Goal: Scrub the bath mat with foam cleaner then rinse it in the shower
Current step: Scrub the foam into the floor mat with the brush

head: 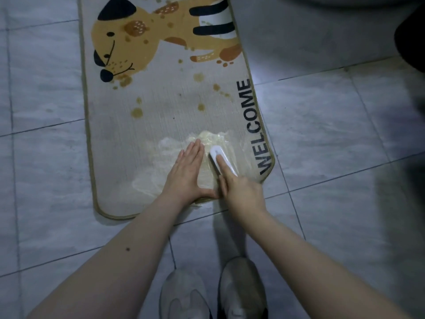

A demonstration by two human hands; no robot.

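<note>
A beige bath mat (pixel 147 116) with a cartoon dog and the word WELCOME lies on the tiled floor, dotted with brown stains. White foam (pixel 207 137) covers its near end. My left hand (pixel 187 173) presses flat on the mat with straight fingers, just left of the brush. My right hand (pixel 241 192) grips a small white scrub brush (pixel 222 158), index finger stretched along its top, bristles down in the foam.
Grey marble-look floor tiles (pixel 333 134) surround the mat. My two feet in light slippers (pixel 211 293) stand just behind the mat's near edge. A dark object (pixel 411 40) sits at the upper right, beside a pale curved fixture base.
</note>
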